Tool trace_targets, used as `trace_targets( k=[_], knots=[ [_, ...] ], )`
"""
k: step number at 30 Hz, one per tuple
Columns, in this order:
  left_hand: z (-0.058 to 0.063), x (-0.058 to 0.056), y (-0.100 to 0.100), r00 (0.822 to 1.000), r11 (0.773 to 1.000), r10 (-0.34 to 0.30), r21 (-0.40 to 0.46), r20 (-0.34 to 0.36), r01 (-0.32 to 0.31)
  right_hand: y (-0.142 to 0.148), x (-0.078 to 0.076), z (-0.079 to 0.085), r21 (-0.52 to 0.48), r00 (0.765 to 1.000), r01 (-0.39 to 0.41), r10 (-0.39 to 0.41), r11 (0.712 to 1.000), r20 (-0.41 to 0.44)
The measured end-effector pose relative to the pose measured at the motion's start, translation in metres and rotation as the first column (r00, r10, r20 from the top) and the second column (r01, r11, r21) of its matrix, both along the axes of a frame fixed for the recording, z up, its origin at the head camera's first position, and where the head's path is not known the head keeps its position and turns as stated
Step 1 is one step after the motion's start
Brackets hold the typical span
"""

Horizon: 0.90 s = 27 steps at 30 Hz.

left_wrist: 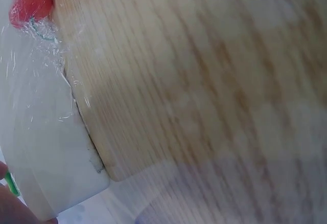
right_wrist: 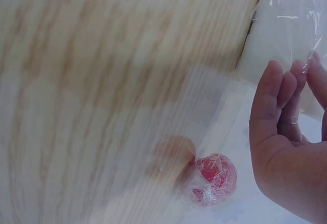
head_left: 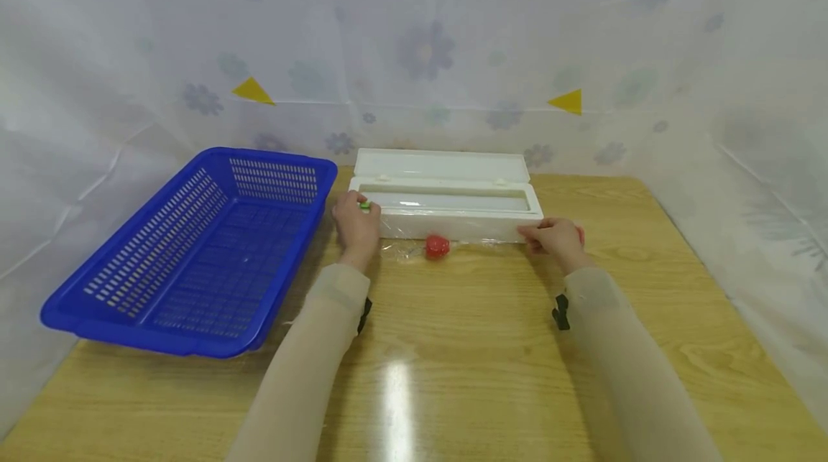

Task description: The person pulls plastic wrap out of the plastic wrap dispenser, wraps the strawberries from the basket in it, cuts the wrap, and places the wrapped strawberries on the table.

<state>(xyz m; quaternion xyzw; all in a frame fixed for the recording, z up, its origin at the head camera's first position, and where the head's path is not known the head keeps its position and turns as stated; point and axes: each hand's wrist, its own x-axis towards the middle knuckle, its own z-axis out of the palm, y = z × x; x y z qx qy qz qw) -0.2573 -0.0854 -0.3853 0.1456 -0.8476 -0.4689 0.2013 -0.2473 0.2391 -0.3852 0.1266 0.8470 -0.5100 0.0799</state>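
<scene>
A long white cling film dispenser [head_left: 453, 225] stands on the table with its lid [head_left: 443, 164] raised. At its left end my left hand [head_left: 359, 225] pinches a small green slider [head_left: 365, 205]; the left wrist view shows only its fingertips. My right hand [head_left: 555, 241] pinches the edge of the clear film [right_wrist: 296, 35] at the box's right end. Against the front lies a red, round fruit-like item [head_left: 437, 246] with a thin green stem, under film in the left wrist view. Another red item [right_wrist: 212, 179], wrapped in film, lies beside my right hand, mostly hidden in the head view.
A blue perforated basket [head_left: 287, 304] stands left of the dispenser, close to my left forearm. The wooden table [head_left: 479, 347] reaches back to a flower-patterned curtain [head_left: 427, 9]. Two yellow triangles [head_left: 569, 101] are on the curtain.
</scene>
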Motion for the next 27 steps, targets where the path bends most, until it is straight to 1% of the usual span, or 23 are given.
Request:
trace_targets(
  k=[3,6,13,16,18,19,21,23,24,25,27],
  knots=[
    [-0.002,0.0,0.0,1.0,0.999,0.013,0.039,0.011,-0.014,0.001,0.0,-0.002,0.003,1.0,-0.004,0.004,1.0,0.002],
    [-0.004,0.0,-0.001,1.0,0.998,0.023,0.057,0.006,-0.024,0.002,0.0,-0.003,0.008,1.0,-0.007,0.007,1.0,0.003],
    [-0.007,-0.002,-0.004,0.997,0.998,0.053,0.036,-0.053,-0.051,0.002,-0.002,0.0,0.0,1.0,-0.021,0.021,1.0,-0.015],
    [-0.006,-0.001,-0.003,0.997,0.996,0.063,0.067,-0.051,-0.059,0.0,0.0,0.002,-0.01,0.999,-0.024,0.024,1.0,-0.022],
    [-0.005,0.002,-0.001,0.996,0.986,0.091,0.139,-0.002,-0.09,-0.001,0.002,0.002,-0.018,0.999,-0.03,0.03,0.999,-0.012],
    [-0.005,0.005,0.001,0.994,0.976,0.108,0.186,0.033,-0.113,-0.001,0.003,0.001,-0.025,0.999,-0.034,0.033,0.999,-0.004],
    [-0.004,0.01,0.004,0.984,0.945,0.138,0.282,0.11,-0.164,-0.002,0.006,0.001,-0.04,0.999,-0.04,0.04,0.998,0.012],
    [-0.001,0.015,0.007,0.972,0.907,0.158,0.362,0.176,-0.213,-0.002,0.007,0.0,-0.041,0.999,-0.039,0.04,0.998,0.023],
    [0.0,0.018,0.008,0.969,0.899,0.154,0.379,0.191,-0.218,-0.002,0.007,0.0,-0.045,0.999,-0.039,0.04,0.998,0.028],
    [0.001,0.02,0.008,0.969,0.899,0.149,0.382,0.197,-0.216,-0.002,0.007,0.0,-0.048,0.999,-0.034,0.035,0.998,0.03],
    [0.002,0.024,0.007,0.967,0.914,0.13,0.352,0.22,-0.203,-0.002,0.006,0.0,-0.027,0.999,-0.03,0.031,0.999,0.041]
  ],
)
